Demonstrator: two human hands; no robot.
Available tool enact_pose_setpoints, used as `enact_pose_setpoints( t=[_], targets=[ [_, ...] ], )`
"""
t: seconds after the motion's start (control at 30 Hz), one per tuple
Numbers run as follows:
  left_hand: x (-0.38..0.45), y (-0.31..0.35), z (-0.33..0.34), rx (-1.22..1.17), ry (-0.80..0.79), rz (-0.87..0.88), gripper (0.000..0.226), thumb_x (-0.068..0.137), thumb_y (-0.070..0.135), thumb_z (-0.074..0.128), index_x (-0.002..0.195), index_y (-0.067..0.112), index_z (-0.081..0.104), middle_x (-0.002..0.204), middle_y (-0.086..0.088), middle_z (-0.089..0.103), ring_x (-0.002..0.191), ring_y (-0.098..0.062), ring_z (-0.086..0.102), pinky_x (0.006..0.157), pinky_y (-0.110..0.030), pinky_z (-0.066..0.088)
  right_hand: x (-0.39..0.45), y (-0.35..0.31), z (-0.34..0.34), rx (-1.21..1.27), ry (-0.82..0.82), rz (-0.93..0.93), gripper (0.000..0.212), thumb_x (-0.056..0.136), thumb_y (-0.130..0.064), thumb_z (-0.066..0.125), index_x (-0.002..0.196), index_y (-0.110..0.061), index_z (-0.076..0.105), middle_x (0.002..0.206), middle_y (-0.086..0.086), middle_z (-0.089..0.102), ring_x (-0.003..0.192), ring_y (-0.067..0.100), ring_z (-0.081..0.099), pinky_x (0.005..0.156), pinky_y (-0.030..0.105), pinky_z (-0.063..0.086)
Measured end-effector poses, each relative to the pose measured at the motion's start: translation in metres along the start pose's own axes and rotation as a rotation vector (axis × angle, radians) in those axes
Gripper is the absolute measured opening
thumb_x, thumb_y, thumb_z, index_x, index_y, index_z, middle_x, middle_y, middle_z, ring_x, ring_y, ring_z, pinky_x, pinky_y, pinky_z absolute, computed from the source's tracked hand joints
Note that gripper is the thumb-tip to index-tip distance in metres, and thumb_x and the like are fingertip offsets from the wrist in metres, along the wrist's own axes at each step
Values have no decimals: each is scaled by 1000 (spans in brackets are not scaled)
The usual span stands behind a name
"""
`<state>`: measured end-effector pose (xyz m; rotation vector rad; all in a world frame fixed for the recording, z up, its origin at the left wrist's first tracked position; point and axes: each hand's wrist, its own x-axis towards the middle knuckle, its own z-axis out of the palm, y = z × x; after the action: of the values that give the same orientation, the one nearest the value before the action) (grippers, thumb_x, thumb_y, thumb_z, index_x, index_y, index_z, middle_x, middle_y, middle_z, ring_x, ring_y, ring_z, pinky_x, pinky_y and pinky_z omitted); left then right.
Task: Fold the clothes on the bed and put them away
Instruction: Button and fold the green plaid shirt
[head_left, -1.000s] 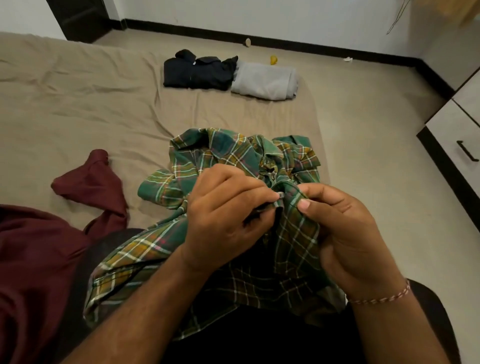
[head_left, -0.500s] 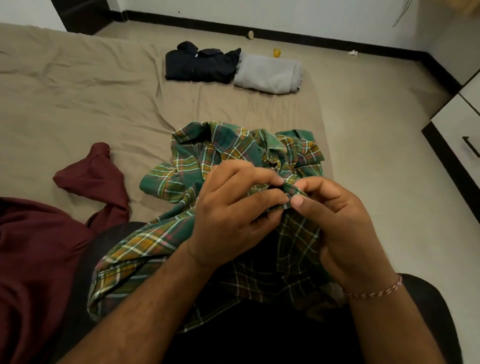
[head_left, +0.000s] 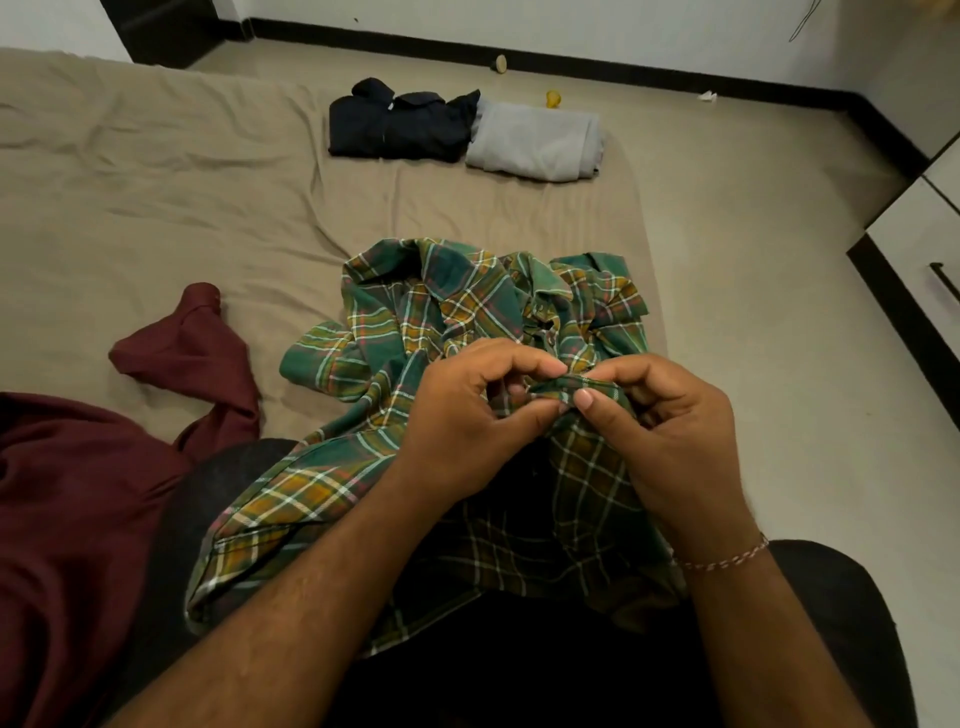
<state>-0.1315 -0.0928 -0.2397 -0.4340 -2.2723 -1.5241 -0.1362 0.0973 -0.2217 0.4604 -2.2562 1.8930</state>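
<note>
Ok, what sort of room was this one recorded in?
Most likely a bedroom. A bed with a tan sheet fills the view, folded clothes lie on it, and a drawer unit stands by the wall. Both hands pinch a plaid shirt.

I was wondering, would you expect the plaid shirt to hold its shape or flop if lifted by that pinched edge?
Probably flop: the plaid shirt lies crumpled in loose folds across the bed and lap. It looks light, since the left hand and right hand raise its edge with fingertip pinches alone. Its woven cloth seems unlikely to slip.
</note>
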Motion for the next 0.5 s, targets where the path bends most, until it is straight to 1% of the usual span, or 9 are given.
enact_pose_setpoints(
  t=[0.1,0.17,0.23,0.27,0.33,0.37,0.43,0.5],
  targets=[
    [1,1,0,89,10,78,16,81,10,84,93,14,75,91,7,71,83,-10,63,74,-32,53,-2,3,-1,-60,-10,-63,21,85,1,78,95,-16,73,92,-5,74,90,15,72,82,24,58],
    [0,2,0,168,51,163,13,81,8,83,90,11,74,89,3,71,85,-14,65,75,-36,53,-4,5,0,-97,-1,-126,19,85,2,79,96,-12,73,94,-1,75,93,16,73,84,28,59],
    [-2,4,1,211,108,229,12,81,4,82,88,7,73,89,-1,72,85,-18,66,77,-38,53,-5,7,4,-107,2,-203,16,84,4,79,96,-4,72,102,4,75,100,17,73,88,35,60],
    [-3,5,1,219,135,247,12,81,3,82,87,5,72,89,-2,71,85,-19,67,77,-37,53,-6,7,6,-125,0,-251,15,84,5,79,95,-1,71,109,6,74,107,19,72,91,38,59],
    [-6,6,1,223,176,252,12,80,0,81,86,3,71,89,-4,70,85,-19,66,77,-35,52,-7,5,10,-216,-3,-353,13,84,8,79,93,2,71,119,8,71,116,22,68,95,39,56],
    [-7,6,0,221,188,245,13,79,-2,80,86,2,70,89,-4,70,85,-19,65,77,-33,51,-7,4,11,-270,-2,-406,11,84,7,79,92,3,72,119,8,72,115,22,68,94,39,56],
    [-11,6,0,228,207,223,14,78,-4,80,85,2,69,89,-3,69,85,-17,64,77,-28,50,-7,3,13,-348,6,-481,8,85,6,80,88,3,73,113,6,75,107,20,71,87,41,57],
    [-12,5,0,253,209,209,13,80,-2,80,86,2,69,89,-2,68,85,-15,63,77,-24,48,-6,2,14,-380,8,-468,8,85,3,80,88,0,73,108,4,76,103,18,73,83,41,59]
  ],
)
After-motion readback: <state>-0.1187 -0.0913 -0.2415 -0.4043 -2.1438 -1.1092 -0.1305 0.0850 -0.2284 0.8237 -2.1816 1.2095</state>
